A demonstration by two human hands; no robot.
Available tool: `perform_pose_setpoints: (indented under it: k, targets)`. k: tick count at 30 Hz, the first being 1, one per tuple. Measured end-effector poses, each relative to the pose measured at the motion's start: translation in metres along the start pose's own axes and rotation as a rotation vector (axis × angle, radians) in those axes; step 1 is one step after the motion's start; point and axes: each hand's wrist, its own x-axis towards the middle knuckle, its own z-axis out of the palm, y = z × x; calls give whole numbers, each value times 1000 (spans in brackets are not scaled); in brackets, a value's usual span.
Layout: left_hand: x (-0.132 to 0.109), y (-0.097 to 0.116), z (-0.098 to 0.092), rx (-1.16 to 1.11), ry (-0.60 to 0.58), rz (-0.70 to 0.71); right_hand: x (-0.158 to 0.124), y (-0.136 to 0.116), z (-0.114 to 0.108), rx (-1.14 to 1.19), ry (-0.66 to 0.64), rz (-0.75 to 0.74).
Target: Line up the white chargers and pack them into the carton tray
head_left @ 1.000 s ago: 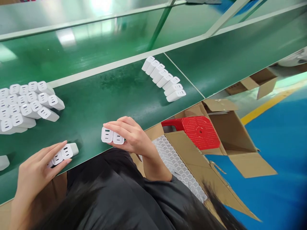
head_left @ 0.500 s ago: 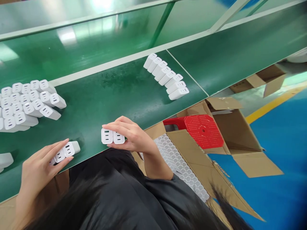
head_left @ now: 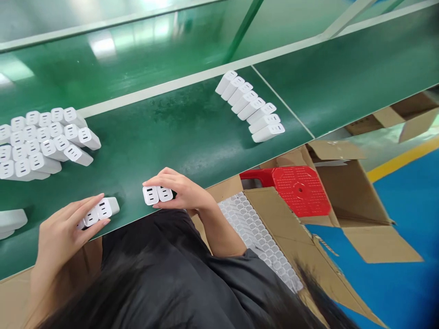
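Observation:
My left hand (head_left: 63,228) is closed around a short row of white charger blocks (head_left: 104,208) at the table's near edge, thumb on the near side and fingers on the far side. Part of that row is hidden by the hand. To its right, my right hand (head_left: 187,191) grips two white charger blocks (head_left: 157,195) side by side, their port faces turned up towards me. A gap of green tabletop (head_left: 132,208) lies between the two held groups.
Many white chargers stand grouped at the left (head_left: 44,146), and a slanted row of chargers (head_left: 252,103) stands at the back right. More chargers (head_left: 12,221) lie at the left edge. Beside me are a red stool (head_left: 302,189), an open carton (head_left: 353,196) and a box of packed white pieces (head_left: 257,233).
My right hand has come left with its two chargers, narrowing the gap to my left hand. The whole view has shifted slightly, so the table's chargers appear further right.

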Motion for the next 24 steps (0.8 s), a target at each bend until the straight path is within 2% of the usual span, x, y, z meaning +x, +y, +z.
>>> perform_pose_setpoints:
  k: [4,8,16,24]
  targets:
    - [3,3,-3,-14,14,23,-2,6,5,2,-51,5]
    - [4,6,-3,-8,33,38,-5,6,3,72,-10,-30]
    - [2,8,-7,-63,-83,-69,-7,8,-1,177,-3,-93]
    - [3,9,-8,-57,-86,-54,-6,6,-3,185,-13,-84]
